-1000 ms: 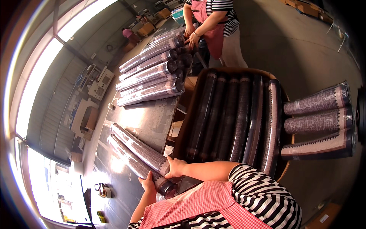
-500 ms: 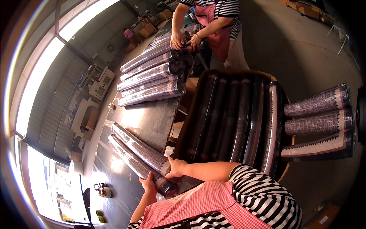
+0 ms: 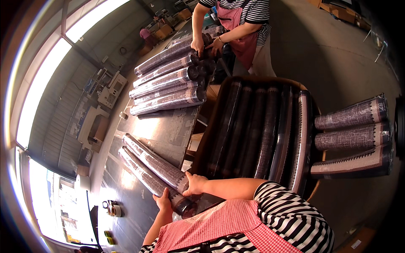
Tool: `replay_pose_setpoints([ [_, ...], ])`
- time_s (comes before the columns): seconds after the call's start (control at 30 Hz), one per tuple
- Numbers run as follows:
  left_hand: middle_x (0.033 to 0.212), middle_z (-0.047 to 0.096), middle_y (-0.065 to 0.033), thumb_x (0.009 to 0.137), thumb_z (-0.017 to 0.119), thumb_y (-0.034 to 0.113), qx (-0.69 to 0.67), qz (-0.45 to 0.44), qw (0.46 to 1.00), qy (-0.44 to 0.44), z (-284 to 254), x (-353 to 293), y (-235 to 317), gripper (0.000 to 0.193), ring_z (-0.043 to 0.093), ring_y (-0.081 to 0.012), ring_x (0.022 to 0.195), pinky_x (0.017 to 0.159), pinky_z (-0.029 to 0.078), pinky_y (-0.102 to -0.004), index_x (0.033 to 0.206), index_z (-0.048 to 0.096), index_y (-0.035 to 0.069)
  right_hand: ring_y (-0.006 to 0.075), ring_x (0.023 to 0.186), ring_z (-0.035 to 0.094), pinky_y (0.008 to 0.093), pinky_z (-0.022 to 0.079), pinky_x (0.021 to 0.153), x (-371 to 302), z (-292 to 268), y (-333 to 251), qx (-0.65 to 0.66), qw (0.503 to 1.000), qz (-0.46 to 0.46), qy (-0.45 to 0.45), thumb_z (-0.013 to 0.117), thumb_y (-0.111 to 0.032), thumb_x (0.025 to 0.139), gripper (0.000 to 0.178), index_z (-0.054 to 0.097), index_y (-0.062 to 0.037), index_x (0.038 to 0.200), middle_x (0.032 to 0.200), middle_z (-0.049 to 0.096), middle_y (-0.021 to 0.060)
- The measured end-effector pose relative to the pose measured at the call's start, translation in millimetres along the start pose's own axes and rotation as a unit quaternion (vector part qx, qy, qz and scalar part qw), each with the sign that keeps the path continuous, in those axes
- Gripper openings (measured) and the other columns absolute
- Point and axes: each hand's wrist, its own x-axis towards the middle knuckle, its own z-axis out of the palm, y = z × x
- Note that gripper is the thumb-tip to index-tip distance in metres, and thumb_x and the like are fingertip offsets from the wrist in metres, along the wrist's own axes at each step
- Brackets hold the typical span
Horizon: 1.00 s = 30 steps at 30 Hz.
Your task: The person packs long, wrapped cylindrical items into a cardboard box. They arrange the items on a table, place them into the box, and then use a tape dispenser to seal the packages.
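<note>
Two rolled rugs in clear plastic lie side by side at a slant on the metal table. My left hand (image 3: pixel 163 200) is closed round the near end of the left rolled rug (image 3: pixel 145 174), thumb on top. My right hand (image 3: pixel 195 184) grips the near end of the right rolled rug (image 3: pixel 156 162), by its fringed band. Both rugs touch each other near my hands. To the right, an open carton (image 3: pixel 318 185) holds a row of dark rolled rugs (image 3: pixel 265 133), several of them. The undersides of both gripped rolls are hidden.
A pile of rolled rugs (image 3: pixel 166 90) lies farther up the metal table (image 3: pixel 162 135). A co-worker in a pink apron (image 3: pixel 230 19) handles rolls there. Three rolled rugs (image 3: pixel 352 139) stick out right of the carton. Tape rolls (image 3: pixel 114 209) sit at the table's left.
My hands and the two rolls have barely moved. The co-worker's hands have shifted slightly on the far pile.
</note>
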Motion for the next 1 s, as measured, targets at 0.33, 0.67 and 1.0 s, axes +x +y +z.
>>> replay_pose_setpoints([
  [0.33, 0.132, 0.053, -0.0232, 0.08, 0.082, 0.022, 0.008, 0.007, 1.0, -0.009, -3, 3, -3, 0.097, 0.058, -0.0343, 0.113, 0.094, 0.05, -0.0431, 0.15, 0.019, -0.001, 0.036, 0.129, 0.052, 0.0406, 0.041, 0.108, 0, 3, 1, 0.005, 1.0, -0.002, 0.009, 0.079, -0.059, 0.067, 0.12, 0.02, -0.0024, 0.155, 0.14, 0.051, 0.0246],
  [0.67, 0.134, 0.052, -0.0239, 0.077, 0.084, 0.026, 0.015, 0.006, 1.0, 0.0, -3, 7, -8, 0.105, 0.057, -0.0353, 0.115, 0.097, 0.048, -0.0423, 0.152, 0.016, -0.003, 0.0363, 0.128, 0.052, 0.0412, 0.042, 0.107, 1, 3, 2, 0.002, 1.0, -0.001, 0.011, 0.078, -0.061, 0.067, 0.12, 0.02, -0.0029, 0.155, 0.141, 0.05, 0.0247],
  [1.0, 0.135, 0.051, -0.0238, 0.077, 0.084, 0.026, 0.01, 0.0, 1.0, -0.002, -2, 3, -4, 0.104, 0.057, -0.0346, 0.116, 0.098, 0.048, -0.0418, 0.152, 0.018, -0.003, 0.0364, 0.129, 0.052, 0.041, 0.041, 0.108, 2, 4, 2, 0.009, 1.0, 0.001, 0.01, 0.079, -0.06, 0.067, 0.12, 0.02, -0.0034, 0.155, 0.141, 0.05, 0.0244],
])
